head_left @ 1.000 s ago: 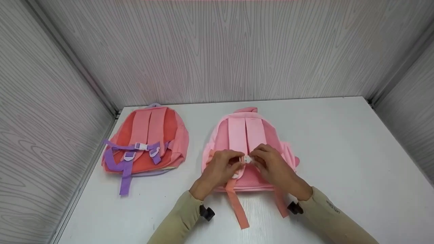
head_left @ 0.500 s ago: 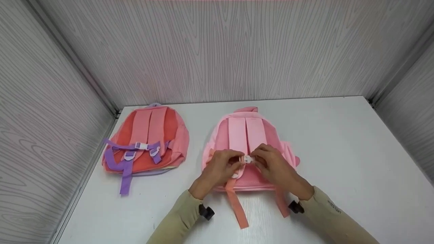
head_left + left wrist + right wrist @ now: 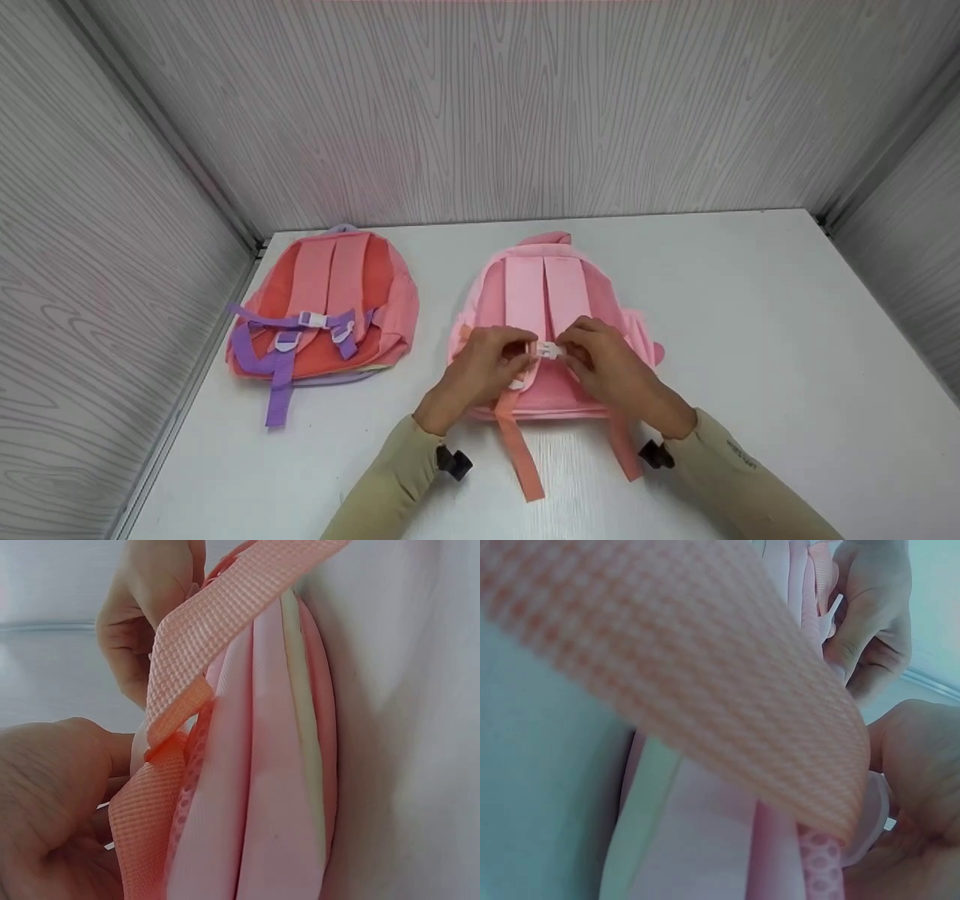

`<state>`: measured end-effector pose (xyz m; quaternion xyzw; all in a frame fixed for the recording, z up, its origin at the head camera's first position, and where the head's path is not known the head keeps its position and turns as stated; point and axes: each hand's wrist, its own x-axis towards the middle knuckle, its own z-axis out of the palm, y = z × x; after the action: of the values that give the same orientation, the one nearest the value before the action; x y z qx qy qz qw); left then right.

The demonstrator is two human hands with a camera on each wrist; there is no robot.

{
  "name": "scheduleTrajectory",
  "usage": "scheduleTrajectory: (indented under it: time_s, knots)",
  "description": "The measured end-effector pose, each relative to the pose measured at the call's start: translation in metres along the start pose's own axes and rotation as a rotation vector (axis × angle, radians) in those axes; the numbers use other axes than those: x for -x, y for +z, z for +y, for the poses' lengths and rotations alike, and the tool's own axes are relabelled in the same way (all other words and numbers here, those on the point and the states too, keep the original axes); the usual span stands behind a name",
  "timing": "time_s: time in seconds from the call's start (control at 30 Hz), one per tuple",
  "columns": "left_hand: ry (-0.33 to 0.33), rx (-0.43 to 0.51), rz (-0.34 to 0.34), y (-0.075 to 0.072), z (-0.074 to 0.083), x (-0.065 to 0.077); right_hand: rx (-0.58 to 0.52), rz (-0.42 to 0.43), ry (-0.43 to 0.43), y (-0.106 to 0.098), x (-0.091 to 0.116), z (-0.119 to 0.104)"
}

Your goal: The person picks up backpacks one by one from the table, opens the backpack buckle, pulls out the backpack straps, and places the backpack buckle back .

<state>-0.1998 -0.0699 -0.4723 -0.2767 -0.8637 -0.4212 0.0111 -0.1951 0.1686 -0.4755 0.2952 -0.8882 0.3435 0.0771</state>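
Note:
A pink backpack (image 3: 487, 300) lies with its shoulder straps facing up. Over its lower middle, a white plastic buckle (image 3: 549, 350) bridges the gap between both hands. My left hand (image 3: 480, 375) pinches the buckle's left end between thumb and fingers. The right hand (image 3: 611, 367) pinches its right end. Whether the two halves are fully joined, I cannot tell. Orange webbing straps (image 3: 523, 457) hang from the bag's lower edge onto the table. In both wrist views, an orange strap (image 3: 202, 630) crosses in front and hides part of the fingers.
To the left lies a second backpack (image 3: 397, 300), coral and red, with purple straps (image 3: 280, 390) and a white buckle (image 3: 313, 320). Both bags rest on a white table (image 3: 750, 337). Grey wood-patterned panels (image 3: 480, 112) enclose the back and sides.
Both hands stay at the buckle with only slight movement. A little more of the white buckle shows between the fingertips. The backpacks keep their places.

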Motion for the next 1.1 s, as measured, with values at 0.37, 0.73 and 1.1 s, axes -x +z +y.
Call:
scheduleTrajectory:
  time_s: [0.37,0.73,1.1]
  knots:
    - [-0.004,0.004,0.004,-0.0012,-0.0003,0.0002,0.046,-0.027,0.002,0.0047,0.0000,0.0027]
    - [-0.038,0.016,-0.013,0.0001,-0.0011,0.0000,0.100,-0.043,-0.030,0.0066,-0.0006,0.0025]
    - [-0.016,-0.005,0.002,0.0019,0.0008,0.0004,0.014,-0.005,-0.019,0.0063,-0.0019,-0.0007]
